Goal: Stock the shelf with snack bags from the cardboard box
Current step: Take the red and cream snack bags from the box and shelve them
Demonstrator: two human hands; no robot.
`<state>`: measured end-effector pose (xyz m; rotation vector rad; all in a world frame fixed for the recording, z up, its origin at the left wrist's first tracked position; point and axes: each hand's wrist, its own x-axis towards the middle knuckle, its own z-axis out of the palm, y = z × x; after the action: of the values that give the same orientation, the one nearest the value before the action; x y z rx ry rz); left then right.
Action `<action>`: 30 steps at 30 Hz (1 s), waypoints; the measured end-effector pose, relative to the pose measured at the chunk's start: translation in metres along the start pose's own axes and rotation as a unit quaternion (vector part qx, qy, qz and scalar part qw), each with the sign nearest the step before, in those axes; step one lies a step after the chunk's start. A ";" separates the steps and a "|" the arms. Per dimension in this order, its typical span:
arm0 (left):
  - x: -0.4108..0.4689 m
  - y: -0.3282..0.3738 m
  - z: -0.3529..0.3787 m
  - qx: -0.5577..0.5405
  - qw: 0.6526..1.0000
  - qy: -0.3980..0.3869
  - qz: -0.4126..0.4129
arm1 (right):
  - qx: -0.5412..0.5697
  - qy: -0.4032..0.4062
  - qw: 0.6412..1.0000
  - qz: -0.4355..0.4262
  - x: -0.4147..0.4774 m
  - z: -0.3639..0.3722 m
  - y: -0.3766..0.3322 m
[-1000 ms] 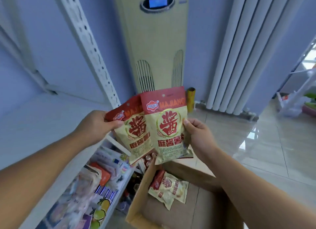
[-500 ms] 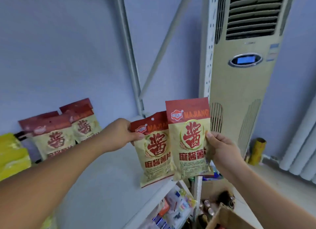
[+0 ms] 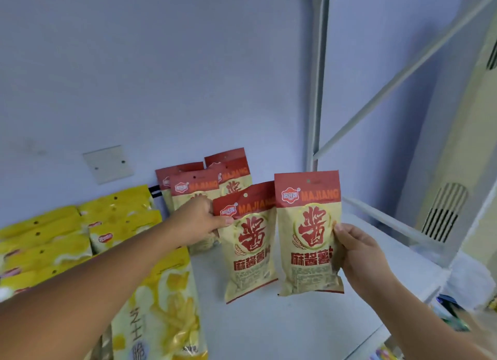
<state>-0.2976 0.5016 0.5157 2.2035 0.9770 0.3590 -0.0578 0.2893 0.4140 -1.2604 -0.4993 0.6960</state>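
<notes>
The left hand (image 3: pixel 197 220) pinches one red-and-beige plastic snack bag (image 3: pixel 248 246) and the right hand (image 3: pixel 361 254) a twin bag (image 3: pixel 309 233), fingers clamped on their side edges above the white shelf (image 3: pixel 295 328), and both would best stand upright beside the matching row (image 3: pixel 195 186) at the wall.

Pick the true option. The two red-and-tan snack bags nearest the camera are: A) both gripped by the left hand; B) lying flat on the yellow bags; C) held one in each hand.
C: the left hand pinches the left bag near its top corner, and the right hand grips the right bag by its right edge.
</notes>
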 end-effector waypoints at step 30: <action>0.059 -0.106 -0.081 0.132 0.967 0.182 -0.123 | 0.051 -0.159 0.971 0.174 0.102 0.210 0.106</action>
<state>-0.3556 0.6345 0.4993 2.2579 1.5602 0.5567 -0.1520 0.5216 0.3595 -1.1558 -0.4996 1.2181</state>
